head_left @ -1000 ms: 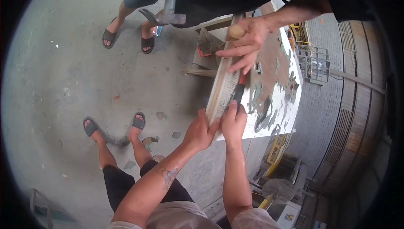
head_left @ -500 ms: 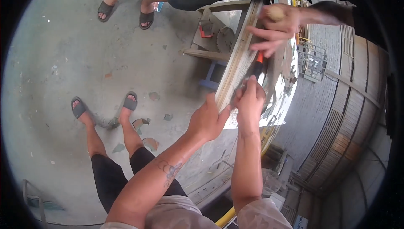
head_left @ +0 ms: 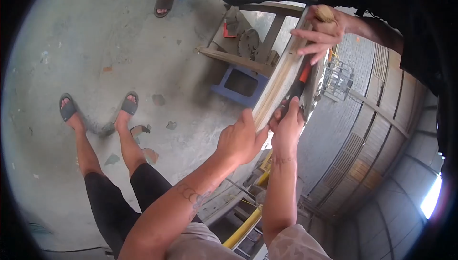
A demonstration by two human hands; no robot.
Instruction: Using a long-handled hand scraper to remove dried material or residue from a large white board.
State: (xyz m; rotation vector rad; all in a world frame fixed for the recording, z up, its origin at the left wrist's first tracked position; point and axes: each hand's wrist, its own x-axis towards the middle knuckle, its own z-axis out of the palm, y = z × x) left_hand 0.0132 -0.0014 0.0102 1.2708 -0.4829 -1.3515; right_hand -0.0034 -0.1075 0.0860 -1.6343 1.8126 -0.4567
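Note:
My left hand (head_left: 238, 138) is closed on the near end of a long pale wooden strip (head_left: 279, 87), with the thumb lying toward its edge. Just to the right, my right hand (head_left: 287, 122) grips a tool with a black and orange-red handle (head_left: 303, 74), which lies slantwise along the strip. Its working end is hidden, so I cannot tell the exact kind. At the far end, a co-worker's hand (head_left: 320, 38) has its fingers spread over the strip near the tool. A rounded, light wooden piece (head_left: 325, 13) is held in that hand.
A wooden frame (head_left: 234, 61) stands left of the strip, with a round toothed blade (head_left: 248, 44) and a red object (head_left: 229, 31) on it. Below is a blue plastic stool (head_left: 220, 89). Broken shards (head_left: 112, 159) lie by my feet. A yellow bar (head_left: 244, 226) runs below my arms.
The view has shifted, and the strip appears more tilted. The tool remains in my right hand and my left hand stays on the strip. The co-worker's hand, blurred before, is now clearer.

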